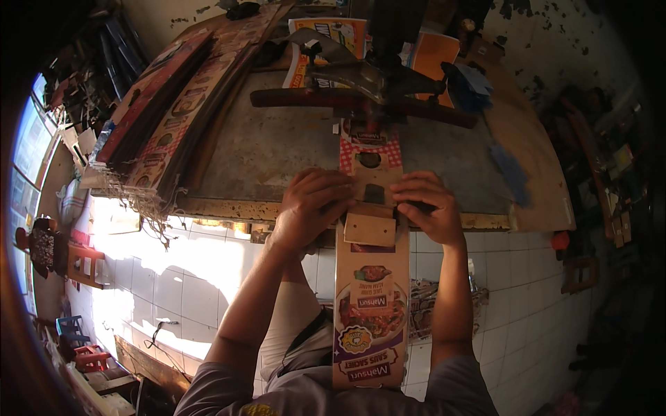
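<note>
A long printed cardboard strip [371,319] with food pictures runs from my lap up over the table's front edge. Its far end lies below the middle of a dark metal press [374,83]. On the left edge of the strip, the fingers of my left hand [309,206] are bent and closed on it. My right hand [431,206] pinches the opposite edge, its thumb near the rim of the table. Between them sits a small tan flap [370,229] with two dark holes. A dark patch [374,194] shows on the strip just beyond it.
The worktable [263,149] has a worn grey top. Stacked long printed strips [173,114] with loose threads lie at its left. Behind the press stand colourful printed sheets [433,59]. A blue cloth or paper piece [510,173] is at the right. A wooden stool [87,265] stands lower left.
</note>
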Available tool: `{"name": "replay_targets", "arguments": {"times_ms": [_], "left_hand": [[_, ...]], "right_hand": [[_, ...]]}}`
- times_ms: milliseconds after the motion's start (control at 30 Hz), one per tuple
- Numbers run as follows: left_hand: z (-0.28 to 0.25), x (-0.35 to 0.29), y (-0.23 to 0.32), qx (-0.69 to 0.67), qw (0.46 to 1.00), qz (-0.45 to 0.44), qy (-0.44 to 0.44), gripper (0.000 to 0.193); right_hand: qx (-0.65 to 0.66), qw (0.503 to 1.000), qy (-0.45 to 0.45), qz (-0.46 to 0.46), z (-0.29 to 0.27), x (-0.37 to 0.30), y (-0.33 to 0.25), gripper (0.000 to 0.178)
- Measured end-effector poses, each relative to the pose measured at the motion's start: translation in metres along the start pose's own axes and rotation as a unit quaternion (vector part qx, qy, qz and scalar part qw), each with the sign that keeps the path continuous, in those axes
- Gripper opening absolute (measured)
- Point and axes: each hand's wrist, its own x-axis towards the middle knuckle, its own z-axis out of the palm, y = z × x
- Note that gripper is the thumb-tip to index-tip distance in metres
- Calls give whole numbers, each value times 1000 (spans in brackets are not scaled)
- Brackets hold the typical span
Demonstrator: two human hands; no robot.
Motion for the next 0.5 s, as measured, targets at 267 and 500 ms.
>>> {"name": "replay_targets", "arguments": {"times_ms": [267,500], "left_hand": [[2,0,1,3,1000,-6,11,20],[3,-1,1,1,1000,-12,16,17]], "right_hand": [[-15,1000,-2,-12,-1,1,1,18],[-11,1000,-4,-11,0,-1,4,18]]}}
